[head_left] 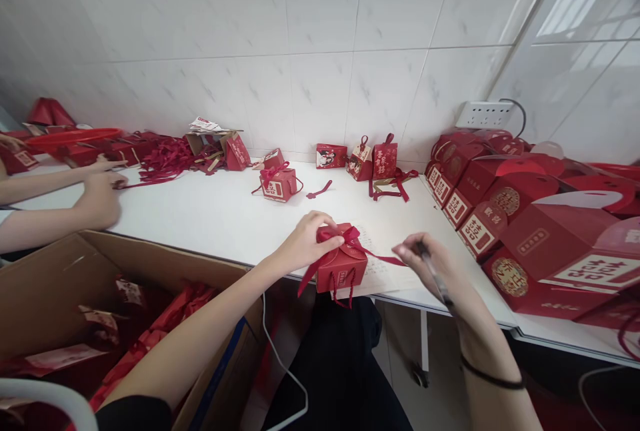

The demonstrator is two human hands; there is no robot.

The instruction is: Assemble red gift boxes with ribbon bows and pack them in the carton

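Observation:
A small red gift box [345, 267] with a ribbon bow [350, 237] on its lid sits at the table's front edge. Two twisted cord handles hang down its front. My left hand [313, 241] grips the top of the box, with thumb and fingers against the bow. To the right, my right hand [433, 267] is closed around a slim metal tool [434, 273] with a dark end, too blurred to name exactly. Its fingertips are by the end of a ribbon tail [387, 259]; whether they pinch it I cannot make out. A written sheet [373, 267] lies partly beneath the box.
Red boxes [505, 197] are stacked at right below a power strip [484, 114]. A finished bowed box [279, 184] and loose ribbons [393, 184] lie farther back. A cardboard carton [165, 247] stands at left, near a co-worker's hands [100, 191] and a ribbon pile [167, 154].

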